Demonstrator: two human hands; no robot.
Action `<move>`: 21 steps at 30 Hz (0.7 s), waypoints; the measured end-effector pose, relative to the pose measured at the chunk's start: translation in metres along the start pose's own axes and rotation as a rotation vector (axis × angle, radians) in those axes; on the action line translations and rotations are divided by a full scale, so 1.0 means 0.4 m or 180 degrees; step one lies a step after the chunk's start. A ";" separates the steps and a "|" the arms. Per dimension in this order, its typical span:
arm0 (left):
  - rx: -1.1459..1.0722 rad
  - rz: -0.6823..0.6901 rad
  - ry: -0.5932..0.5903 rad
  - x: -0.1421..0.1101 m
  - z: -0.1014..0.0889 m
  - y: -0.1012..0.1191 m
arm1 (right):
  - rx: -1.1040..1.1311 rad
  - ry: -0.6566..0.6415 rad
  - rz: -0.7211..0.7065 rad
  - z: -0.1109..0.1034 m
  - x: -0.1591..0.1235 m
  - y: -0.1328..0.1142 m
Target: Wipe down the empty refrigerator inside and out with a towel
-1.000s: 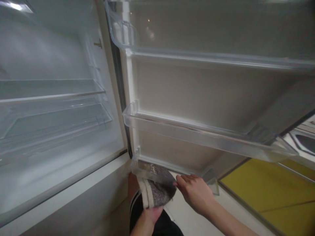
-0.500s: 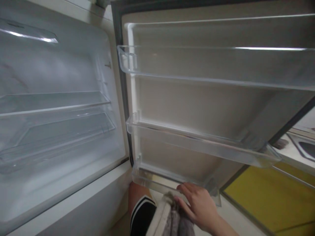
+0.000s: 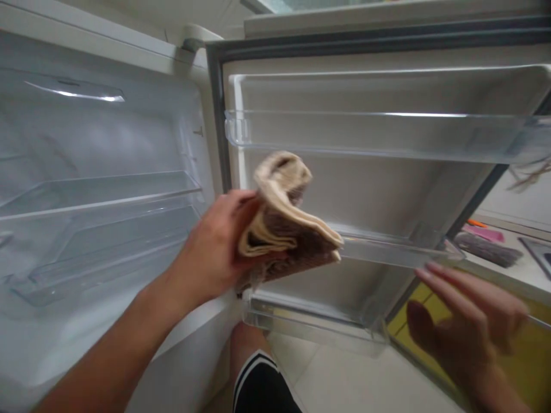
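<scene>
My left hand [image 3: 215, 246] is wrapped round a folded brown and cream cloth [image 3: 297, 223], raised in front of the open fridge door [image 3: 365, 195]. The cloth's folded edges face right. Apart from it, my right hand [image 3: 469, 321] hovers at the lower right near the end of the middle door shelf [image 3: 387, 252], its fingers stretched out and somewhat blurred. Nothing shows in that hand. Left of the door lies the fridge interior [image 3: 129, 137], with glass shelves [image 3: 120, 186] inside.
Clear plastic bins line the door, the upper one [image 3: 344, 135] and the lower one [image 3: 318, 330]. To the right stands a counter [image 3: 529, 269] with a grey fuzzy cloth [image 3: 488, 248] and a pink item [image 3: 486, 232]. My knee and black shorts [image 3: 264, 384] show below.
The cloth has risen from the bottom of the view and is now in my left hand. My right hand has moved right, away from the cloth. The view has tilted upward.
</scene>
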State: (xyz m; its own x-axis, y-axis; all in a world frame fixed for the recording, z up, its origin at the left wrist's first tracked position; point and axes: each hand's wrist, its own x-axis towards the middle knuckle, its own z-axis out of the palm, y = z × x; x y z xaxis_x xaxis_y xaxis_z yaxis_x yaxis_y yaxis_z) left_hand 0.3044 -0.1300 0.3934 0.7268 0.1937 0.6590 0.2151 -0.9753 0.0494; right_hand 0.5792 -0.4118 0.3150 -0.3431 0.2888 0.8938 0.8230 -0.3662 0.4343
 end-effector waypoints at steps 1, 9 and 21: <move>0.0127 0.0121 -0.0233 0.043 -0.004 -0.002 | -0.0229 -0.0065 -0.0037 0.004 0.026 0.033; 0.0633 0.0763 -0.1116 0.216 0.022 0.156 | 0.0373 -0.0417 0.0133 0.058 0.097 0.109; 0.1312 0.1434 0.0701 0.085 0.133 0.096 | 0.0050 -0.0138 0.0115 0.070 0.087 0.122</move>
State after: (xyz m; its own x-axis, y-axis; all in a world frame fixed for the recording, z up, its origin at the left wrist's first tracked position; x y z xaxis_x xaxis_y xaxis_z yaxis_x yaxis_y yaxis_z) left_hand 0.3720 -0.1552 0.3779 0.6629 -0.2941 0.6885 0.1849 -0.8268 -0.5312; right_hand 0.6201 -0.3948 0.3640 -0.2934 0.3138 0.9030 0.8416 -0.3634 0.3997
